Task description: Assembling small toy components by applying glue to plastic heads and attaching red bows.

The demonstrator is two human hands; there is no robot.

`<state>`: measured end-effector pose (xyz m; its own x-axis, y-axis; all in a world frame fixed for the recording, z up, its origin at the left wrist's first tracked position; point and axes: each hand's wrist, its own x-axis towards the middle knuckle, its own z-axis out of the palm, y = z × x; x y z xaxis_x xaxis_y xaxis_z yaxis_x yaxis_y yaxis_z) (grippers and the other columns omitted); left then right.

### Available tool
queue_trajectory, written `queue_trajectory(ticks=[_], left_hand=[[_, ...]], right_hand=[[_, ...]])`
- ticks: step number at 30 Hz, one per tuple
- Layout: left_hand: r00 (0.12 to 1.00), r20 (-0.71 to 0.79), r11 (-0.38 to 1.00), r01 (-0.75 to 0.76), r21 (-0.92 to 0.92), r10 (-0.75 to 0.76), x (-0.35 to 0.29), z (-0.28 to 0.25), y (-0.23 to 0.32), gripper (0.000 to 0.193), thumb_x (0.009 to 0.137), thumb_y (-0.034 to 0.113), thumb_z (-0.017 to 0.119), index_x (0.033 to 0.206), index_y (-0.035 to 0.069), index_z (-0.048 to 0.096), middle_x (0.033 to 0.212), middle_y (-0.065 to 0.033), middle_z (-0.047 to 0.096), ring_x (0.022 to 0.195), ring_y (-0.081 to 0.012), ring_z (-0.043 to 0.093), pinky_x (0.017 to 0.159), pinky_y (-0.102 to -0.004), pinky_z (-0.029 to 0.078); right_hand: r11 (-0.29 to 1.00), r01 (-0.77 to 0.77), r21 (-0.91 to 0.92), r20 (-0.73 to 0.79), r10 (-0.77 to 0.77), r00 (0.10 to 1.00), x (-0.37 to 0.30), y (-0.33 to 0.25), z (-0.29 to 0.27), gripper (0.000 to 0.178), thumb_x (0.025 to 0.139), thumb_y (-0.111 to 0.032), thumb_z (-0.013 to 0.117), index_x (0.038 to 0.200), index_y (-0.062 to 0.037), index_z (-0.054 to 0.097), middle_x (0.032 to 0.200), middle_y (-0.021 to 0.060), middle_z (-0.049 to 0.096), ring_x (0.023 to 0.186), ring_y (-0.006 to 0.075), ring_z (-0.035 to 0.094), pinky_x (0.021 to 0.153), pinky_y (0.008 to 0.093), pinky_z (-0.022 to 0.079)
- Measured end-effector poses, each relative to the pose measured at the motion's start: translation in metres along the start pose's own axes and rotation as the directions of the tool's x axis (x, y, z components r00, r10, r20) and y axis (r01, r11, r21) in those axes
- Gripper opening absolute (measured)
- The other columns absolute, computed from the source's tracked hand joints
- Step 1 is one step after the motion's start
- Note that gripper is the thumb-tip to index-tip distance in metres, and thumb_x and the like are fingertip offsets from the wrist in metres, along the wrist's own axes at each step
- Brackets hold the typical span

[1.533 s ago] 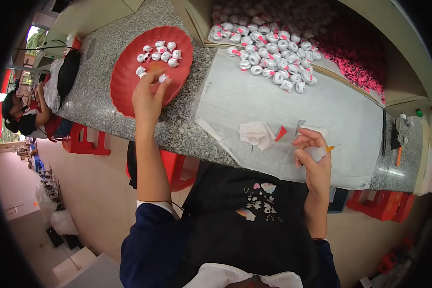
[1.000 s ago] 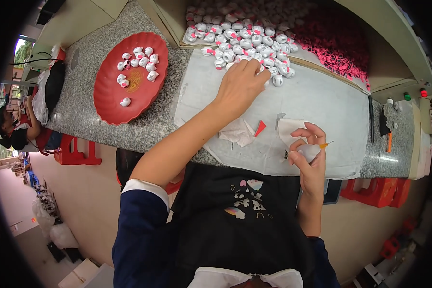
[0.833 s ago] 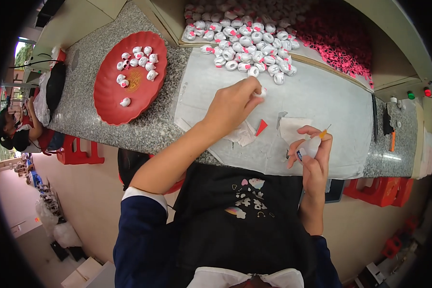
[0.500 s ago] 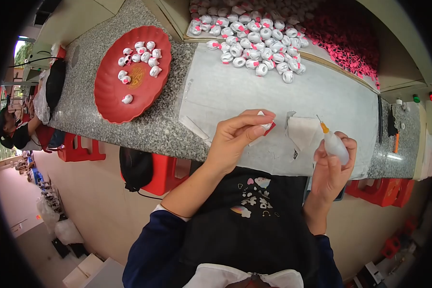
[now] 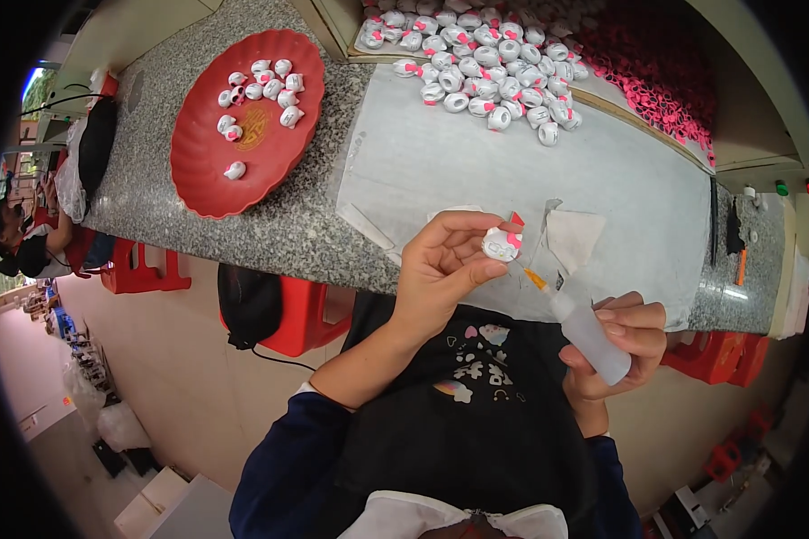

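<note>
Between the thumb and fingers of my left hand [image 5: 445, 269] is a small white cat-head bead [image 5: 501, 244] with a pink bow. My right hand [image 5: 622, 346] is wrapped round a translucent squeeze bottle [image 5: 589, 337] with an orange base to its thin needle tip. The bottle is tilted, and its needle points up and left, close beside the bead; whether it touches I cannot tell. A small red piece [image 5: 516, 219] shows just behind the bead, near my left fingertips. Below both hands lies a white sheet [image 5: 440, 153] on the granite table.
At the far side many similar white beads [image 5: 485, 72] are heaped, beside a pile of pink pieces [image 5: 665, 112]. A red scalloped plate [image 5: 198, 171] with several beads stands at the left. A folded white cloth [image 5: 573, 235] lies on the sheet. Another person [image 5: 36, 229] sits far left.
My right hand has tipped the bottle over to the left, bringing its needle from upright to beside the bead. My left hand has turned the bead so its pink bow shows.
</note>
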<state>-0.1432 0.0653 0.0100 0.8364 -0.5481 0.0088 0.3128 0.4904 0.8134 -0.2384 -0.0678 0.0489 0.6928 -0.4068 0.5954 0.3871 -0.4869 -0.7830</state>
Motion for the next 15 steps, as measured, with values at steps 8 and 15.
queue_trajectory(ticks=[8,15], left_hand=[[1.0,0.017,1.0,0.006,-0.006,-0.006,0.0001,0.0018,0.0008,0.033,0.07,-0.004,0.057,0.1,-0.001,0.042,0.1,-0.0189,0.051,0.092,-0.0211,0.052,0.08,-0.0336,0.045],[1.0,-0.009,1.0,-0.001,0.0,0.001,-0.0002,0.0001,-0.0008,0.034,0.07,-0.004,0.057,0.1,-0.001,0.042,0.099,-0.0188,0.051,0.091,-0.0208,0.053,0.079,-0.0331,0.045]], right_hand=[[1.0,0.016,-0.005,0.032,-0.016,0.999,-0.0009,0.0006,0.0006,0.044,0.053,-0.026,0.075,0.079,-0.0095,0.044,0.073,0.0031,0.046,0.055,0.0126,0.044,0.049,0.0219,0.038],[1.0,0.006,-0.021,0.056,-0.005,0.998,0.0012,-0.0001,-0.0018,0.043,0.054,-0.025,0.076,0.079,-0.0096,0.045,0.073,0.003,0.046,0.056,0.0124,0.044,0.05,0.0219,0.038]])
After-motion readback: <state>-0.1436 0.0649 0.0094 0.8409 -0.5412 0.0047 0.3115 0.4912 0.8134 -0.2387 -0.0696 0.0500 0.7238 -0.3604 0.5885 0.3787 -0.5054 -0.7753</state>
